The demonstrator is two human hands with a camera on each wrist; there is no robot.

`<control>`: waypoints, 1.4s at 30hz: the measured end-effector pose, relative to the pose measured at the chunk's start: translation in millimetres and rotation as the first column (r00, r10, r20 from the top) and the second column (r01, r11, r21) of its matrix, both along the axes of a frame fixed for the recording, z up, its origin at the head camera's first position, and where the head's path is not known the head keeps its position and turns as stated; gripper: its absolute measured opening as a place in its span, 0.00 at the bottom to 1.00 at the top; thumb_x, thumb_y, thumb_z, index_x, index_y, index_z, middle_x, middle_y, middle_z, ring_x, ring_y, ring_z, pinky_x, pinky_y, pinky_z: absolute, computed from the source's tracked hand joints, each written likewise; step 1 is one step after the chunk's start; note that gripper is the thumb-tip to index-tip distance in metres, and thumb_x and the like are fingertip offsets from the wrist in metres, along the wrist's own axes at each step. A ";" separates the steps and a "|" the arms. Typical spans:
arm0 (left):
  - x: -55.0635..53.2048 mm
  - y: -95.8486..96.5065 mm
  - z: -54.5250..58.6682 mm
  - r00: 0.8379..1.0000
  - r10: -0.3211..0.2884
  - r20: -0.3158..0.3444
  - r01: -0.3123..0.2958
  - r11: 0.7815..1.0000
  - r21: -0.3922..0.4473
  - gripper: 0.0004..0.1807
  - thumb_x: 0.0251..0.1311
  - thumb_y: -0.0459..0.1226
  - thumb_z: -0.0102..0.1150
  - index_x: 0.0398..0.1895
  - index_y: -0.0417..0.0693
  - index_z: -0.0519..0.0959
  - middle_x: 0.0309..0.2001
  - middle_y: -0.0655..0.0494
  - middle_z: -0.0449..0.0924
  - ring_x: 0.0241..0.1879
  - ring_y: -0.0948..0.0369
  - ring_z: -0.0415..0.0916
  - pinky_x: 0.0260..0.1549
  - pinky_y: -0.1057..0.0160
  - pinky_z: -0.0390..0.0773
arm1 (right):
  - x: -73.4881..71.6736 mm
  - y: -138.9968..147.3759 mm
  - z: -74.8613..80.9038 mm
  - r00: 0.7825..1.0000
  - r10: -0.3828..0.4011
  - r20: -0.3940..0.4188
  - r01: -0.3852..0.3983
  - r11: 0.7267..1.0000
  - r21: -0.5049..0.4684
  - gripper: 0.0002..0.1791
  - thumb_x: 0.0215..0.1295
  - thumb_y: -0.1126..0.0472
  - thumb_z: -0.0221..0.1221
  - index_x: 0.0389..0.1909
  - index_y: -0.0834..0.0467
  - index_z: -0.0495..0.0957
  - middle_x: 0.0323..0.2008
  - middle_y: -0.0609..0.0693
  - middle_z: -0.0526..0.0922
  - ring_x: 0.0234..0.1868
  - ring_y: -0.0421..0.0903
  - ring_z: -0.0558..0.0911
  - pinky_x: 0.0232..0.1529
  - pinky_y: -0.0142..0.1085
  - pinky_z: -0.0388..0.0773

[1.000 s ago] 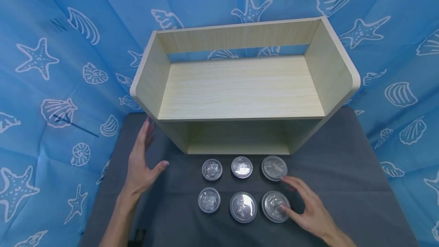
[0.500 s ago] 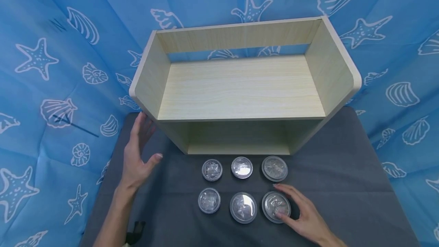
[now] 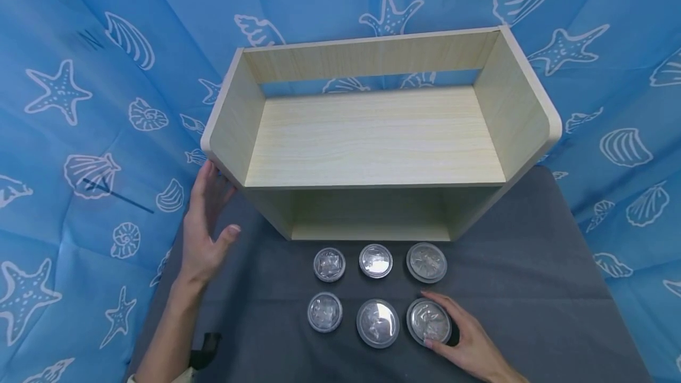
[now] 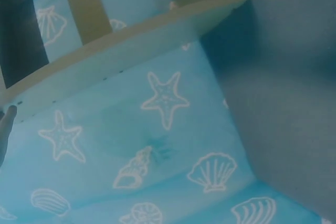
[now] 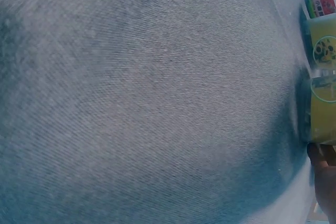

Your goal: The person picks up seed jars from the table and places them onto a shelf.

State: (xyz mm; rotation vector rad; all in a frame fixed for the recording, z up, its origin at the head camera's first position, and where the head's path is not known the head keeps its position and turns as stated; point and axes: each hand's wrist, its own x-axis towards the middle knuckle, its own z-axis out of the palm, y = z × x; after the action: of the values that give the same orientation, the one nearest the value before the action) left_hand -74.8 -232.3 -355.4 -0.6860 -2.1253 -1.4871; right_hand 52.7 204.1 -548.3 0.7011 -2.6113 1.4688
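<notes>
Several round plastic jars with clear lids stand in two rows of three on the grey cloth. My right hand (image 3: pixel 465 338) curls round the front right jar (image 3: pixel 430 319), with fingers at its far side and thumb at its near side. That jar, with a yellow label, shows at the edge of the right wrist view as a yellow-labelled jar (image 5: pixel 323 114), beside a finger. My left hand (image 3: pixel 204 235), fingers fairly straight, is at the left side of a pale wooden two-tier shelf (image 3: pixel 372 135). A fingertip (image 4: pixel 8 116) in the left wrist view is at the shelf's edge; contact is unclear.
Behind the front right jar stands the back right jar (image 3: pixel 427 263); to its left is the front middle jar (image 3: pixel 378 324). The shelf stands just behind the back row. A blue curtain (image 3: pixel 106 135) with shell prints surrounds the grey table cloth (image 3: pixel 537 265).
The right hand has come down and toward me, from between the two right jars to round the front one. The left hand has shifted left and farther along the shelf's side.
</notes>
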 end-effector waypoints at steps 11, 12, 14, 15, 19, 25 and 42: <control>-5.7 1.1 14.3 1.000 -0.003 -0.015 0.004 0.999 0.054 0.52 0.62 0.56 0.62 0.78 0.38 0.49 0.77 0.44 0.50 0.74 0.43 0.52 0.66 0.52 0.63 | 2.8 0.8 -5.4 0.998 -0.010 0.069 0.005 0.998 0.063 0.51 0.41 0.57 0.80 0.70 0.56 0.67 0.63 0.49 0.74 0.63 0.36 0.71 0.60 0.19 0.56; -5.6 1.1 15.0 1.000 -0.002 -0.009 0.003 0.998 0.060 0.51 0.62 0.55 0.62 0.78 0.39 0.50 0.77 0.45 0.50 0.74 0.44 0.52 0.67 0.51 0.63 | 2.9 0.5 -5.3 0.998 -0.011 0.065 0.006 0.998 0.069 0.52 0.41 0.56 0.80 0.70 0.55 0.67 0.63 0.48 0.74 0.63 0.36 0.72 0.60 0.19 0.56; -5.4 1.1 16.6 1.000 0.003 -0.004 -0.003 0.998 0.064 0.50 0.63 0.54 0.61 0.78 0.39 0.50 0.77 0.45 0.51 0.74 0.44 0.53 0.67 0.52 0.63 | 3.1 0.1 -4.4 0.998 -0.013 0.067 0.008 0.997 0.076 0.51 0.41 0.56 0.80 0.70 0.54 0.68 0.63 0.46 0.74 0.62 0.36 0.72 0.59 0.19 0.57; -5.5 1.2 17.4 1.000 0.004 -0.004 -0.004 0.998 0.067 0.49 0.63 0.54 0.61 0.78 0.39 0.50 0.77 0.45 0.51 0.74 0.44 0.53 0.67 0.51 0.63 | 3.1 0.3 -3.7 0.997 -0.011 0.076 0.005 0.997 0.077 0.51 0.42 0.56 0.80 0.70 0.54 0.67 0.64 0.45 0.74 0.63 0.35 0.71 0.60 0.19 0.57; -7.2 2.1 21.7 1.000 0.009 -0.007 -0.008 0.996 0.084 0.47 0.65 0.54 0.59 0.77 0.39 0.51 0.76 0.44 0.53 0.74 0.44 0.54 0.67 0.51 0.63 | 1.3 1.8 -2.0 0.997 0.006 0.080 -0.010 0.999 0.054 0.51 0.43 0.59 0.80 0.70 0.57 0.67 0.63 0.49 0.74 0.64 0.34 0.70 0.61 0.19 0.56; -13.0 3.2 28.7 0.999 0.001 -0.037 0.003 0.995 0.102 0.43 0.68 0.53 0.55 0.76 0.38 0.53 0.75 0.42 0.55 0.73 0.42 0.56 0.65 0.52 0.65 | -3.2 4.3 3.3 1.000 0.017 0.020 -0.018 0.999 0.027 0.52 0.39 0.62 0.80 0.70 0.59 0.67 0.61 0.52 0.76 0.63 0.36 0.71 0.63 0.20 0.56; -23.6 6.1 43.8 0.999 -0.016 -0.050 0.022 0.992 0.120 0.36 0.71 0.49 0.52 0.73 0.36 0.59 0.73 0.40 0.59 0.70 0.44 0.60 0.60 0.57 0.69 | -28.3 4.3 37.2 0.985 0.073 -0.153 -0.074 0.997 -0.004 0.53 0.32 0.65 0.80 0.67 0.64 0.69 0.61 0.53 0.76 0.65 0.36 0.70 0.65 0.25 0.57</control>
State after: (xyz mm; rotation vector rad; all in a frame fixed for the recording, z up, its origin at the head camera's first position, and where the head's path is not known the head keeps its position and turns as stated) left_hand -98.5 -226.3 -311.6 -0.6927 -1.9792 -1.5781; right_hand 24.3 208.5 -511.0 0.8807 -2.4866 1.3851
